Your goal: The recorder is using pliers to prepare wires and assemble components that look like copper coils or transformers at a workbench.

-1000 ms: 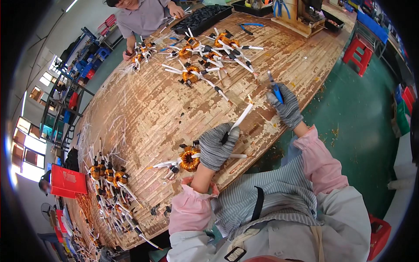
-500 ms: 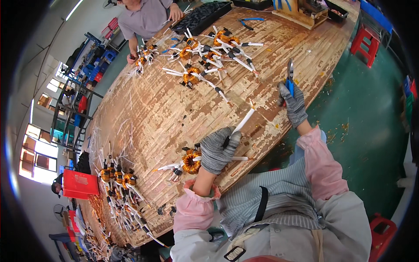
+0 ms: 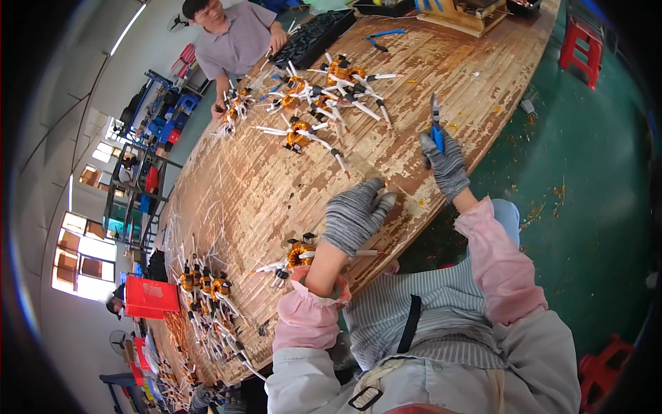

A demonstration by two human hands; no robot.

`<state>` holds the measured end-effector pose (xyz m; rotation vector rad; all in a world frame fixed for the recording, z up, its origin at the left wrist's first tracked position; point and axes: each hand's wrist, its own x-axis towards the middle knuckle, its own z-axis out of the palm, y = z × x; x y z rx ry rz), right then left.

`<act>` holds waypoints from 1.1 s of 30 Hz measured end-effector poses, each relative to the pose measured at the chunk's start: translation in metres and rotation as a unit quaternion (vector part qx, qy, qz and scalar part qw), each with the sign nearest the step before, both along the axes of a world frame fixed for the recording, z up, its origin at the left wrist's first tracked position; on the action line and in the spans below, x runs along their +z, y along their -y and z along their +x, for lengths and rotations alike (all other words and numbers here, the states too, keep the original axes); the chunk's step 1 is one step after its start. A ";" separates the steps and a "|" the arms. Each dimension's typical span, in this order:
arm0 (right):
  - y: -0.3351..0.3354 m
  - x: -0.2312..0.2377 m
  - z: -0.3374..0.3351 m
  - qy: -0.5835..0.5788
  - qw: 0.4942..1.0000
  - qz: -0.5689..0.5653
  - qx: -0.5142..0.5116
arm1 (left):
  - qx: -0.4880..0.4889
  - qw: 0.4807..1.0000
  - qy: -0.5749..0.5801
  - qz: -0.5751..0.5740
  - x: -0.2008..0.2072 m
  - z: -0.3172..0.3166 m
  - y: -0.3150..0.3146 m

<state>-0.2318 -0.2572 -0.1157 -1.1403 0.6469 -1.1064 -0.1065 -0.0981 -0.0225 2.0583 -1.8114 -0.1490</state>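
Observation:
My left hand (image 3: 355,215), in a grey knit glove, is closed near the table edge around a white-sleeved wire lead, which it mostly hides. The lead belongs to a copper-wound ring coil (image 3: 300,255) lying beside my left wrist, partly covered by it. Another white lead (image 3: 365,253) sticks out from under that wrist toward the edge. My gloved right hand (image 3: 448,165) grips blue-handled pliers (image 3: 436,127), jaws pointing away from me, above the table's right side.
Several wired coils (image 3: 324,93) lie across the far middle, with more heaped (image 3: 207,290) at the left. Across the wooden table (image 3: 241,186) a co-worker (image 3: 234,41) sits by a black tray of dark parts (image 3: 314,41). Other pliers (image 3: 379,40) lie farther back. A red stool (image 3: 581,54) stands at right.
My left hand has slid forward along the white lead, covering the length that stuck out before. My right hand keeps the pliers, now slightly nearer the left hand. The view has shifted slightly.

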 end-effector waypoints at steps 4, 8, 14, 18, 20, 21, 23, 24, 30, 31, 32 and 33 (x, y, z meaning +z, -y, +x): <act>0.001 0.001 -0.001 -0.023 1.000 -0.004 -0.007 | 0.032 0.996 -0.060 0.050 0.001 0.000 0.007; -0.001 0.001 0.000 -0.045 0.999 -0.015 -0.015 | 0.006 0.980 -0.199 0.023 -0.008 0.009 0.004; 0.001 -0.002 -0.001 -0.027 0.999 -0.022 -0.017 | -0.051 0.994 -0.101 -0.008 -0.003 0.002 0.007; 0.001 -0.005 0.005 -0.042 0.999 -0.029 -0.017 | -0.079 0.996 0.032 0.039 0.011 -0.006 0.005; 0.003 -0.005 0.004 -0.044 0.998 -0.029 -0.023 | -0.091 0.985 0.122 0.082 0.015 -0.016 0.009; 0.003 -0.004 0.003 -0.045 0.998 -0.029 -0.027 | -0.084 0.973 0.177 0.122 0.021 -0.025 0.012; 0.006 -0.007 0.004 -0.045 0.997 -0.052 -0.035 | -0.089 0.952 0.240 0.170 0.023 -0.032 0.013; 0.008 -0.008 0.005 -0.045 0.996 -0.062 -0.039 | -0.103 0.946 0.251 0.175 0.022 -0.030 0.014; 0.002 0.000 0.001 -0.145 0.983 -0.101 -0.058 | -0.209 0.963 0.103 0.137 0.008 0.000 0.007; 0.007 -0.007 0.002 -0.130 0.982 -0.118 -0.065 | -0.202 0.965 0.030 0.161 0.009 0.000 0.010; 0.015 -0.012 0.005 -0.134 0.979 -0.133 -0.077 | -0.192 0.963 -0.039 0.184 0.022 -0.004 0.014; 0.020 -0.018 0.006 -0.135 0.975 -0.151 -0.088 | -0.190 0.956 -0.088 0.203 0.025 -0.003 0.017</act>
